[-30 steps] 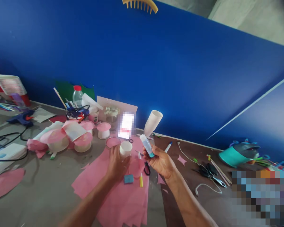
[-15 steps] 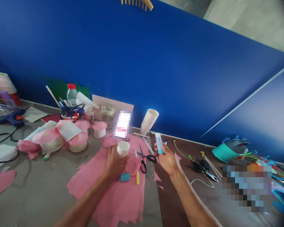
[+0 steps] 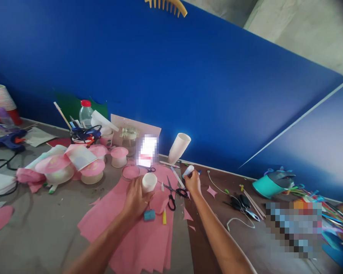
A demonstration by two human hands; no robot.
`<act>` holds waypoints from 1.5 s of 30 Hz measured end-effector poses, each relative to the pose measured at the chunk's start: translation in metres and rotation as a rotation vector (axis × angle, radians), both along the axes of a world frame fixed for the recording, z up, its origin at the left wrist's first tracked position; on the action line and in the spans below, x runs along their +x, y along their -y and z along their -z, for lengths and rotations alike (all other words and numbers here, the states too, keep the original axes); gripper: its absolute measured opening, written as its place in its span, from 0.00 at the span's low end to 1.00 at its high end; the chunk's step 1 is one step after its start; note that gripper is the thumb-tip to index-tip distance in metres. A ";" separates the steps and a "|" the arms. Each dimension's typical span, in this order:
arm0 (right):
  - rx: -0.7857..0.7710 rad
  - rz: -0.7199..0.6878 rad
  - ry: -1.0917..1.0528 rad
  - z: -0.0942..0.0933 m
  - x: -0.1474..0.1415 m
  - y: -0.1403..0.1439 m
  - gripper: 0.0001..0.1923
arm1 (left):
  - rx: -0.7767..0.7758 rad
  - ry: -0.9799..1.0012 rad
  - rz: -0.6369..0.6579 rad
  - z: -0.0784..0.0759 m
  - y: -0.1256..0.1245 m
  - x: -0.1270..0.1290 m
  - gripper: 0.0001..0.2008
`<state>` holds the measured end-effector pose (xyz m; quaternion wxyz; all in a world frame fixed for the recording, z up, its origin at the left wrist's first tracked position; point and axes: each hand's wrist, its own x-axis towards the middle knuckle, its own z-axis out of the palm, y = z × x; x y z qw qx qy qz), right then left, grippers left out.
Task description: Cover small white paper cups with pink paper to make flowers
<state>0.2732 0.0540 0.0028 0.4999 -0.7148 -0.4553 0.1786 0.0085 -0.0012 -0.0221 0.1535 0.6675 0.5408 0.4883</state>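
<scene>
My left hand [image 3: 136,198] is wrapped round a small white paper cup [image 3: 149,182] above the pink paper sheets [image 3: 125,243]. In my right hand [image 3: 193,182] is a glue stick [image 3: 188,171], tilted, its lower part hidden by my fingers. A blue cap [image 3: 149,215] lies on the pink sheets by my left wrist. Just right of the cup rests a cut pink paper piece [image 3: 159,201], with a yellow pen [image 3: 164,217] at its edge. Black-handled scissors [image 3: 171,194] lie open between my two hands.
Pink-topped cups [image 3: 93,171] stand at the left. A stack of white cups [image 3: 179,147] leans by the blue partition [image 3: 188,76], near a blurred bright screen [image 3: 147,150]. On the right are a white cable [image 3: 240,219], pliers [image 3: 251,214] and a turquoise container [image 3: 264,186].
My right hand has turned over and shifted left, tilting the glue stick, with the fingers now over it. My left hand still holds the cup in nearly the same place.
</scene>
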 end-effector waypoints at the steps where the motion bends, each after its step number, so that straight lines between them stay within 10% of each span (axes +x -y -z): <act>1: -0.007 0.010 0.029 0.002 -0.001 -0.002 0.10 | 0.000 -0.019 0.004 0.000 0.000 0.000 0.24; 17: 0.064 -0.082 0.150 -0.011 -0.010 0.053 0.20 | 0.002 -0.130 0.067 -0.006 0.002 0.001 0.21; 23: -0.175 -0.434 0.110 -0.027 -0.042 0.097 0.21 | -0.007 -0.143 0.039 -0.005 0.001 0.000 0.23; 33: -0.346 -0.428 0.586 -0.022 -0.071 0.089 0.18 | -0.032 -0.168 0.035 -0.018 0.006 0.001 0.19; 45: 0.435 -0.211 0.936 -0.053 -0.089 0.057 0.13 | 0.076 -0.223 0.059 -0.005 0.004 0.000 0.24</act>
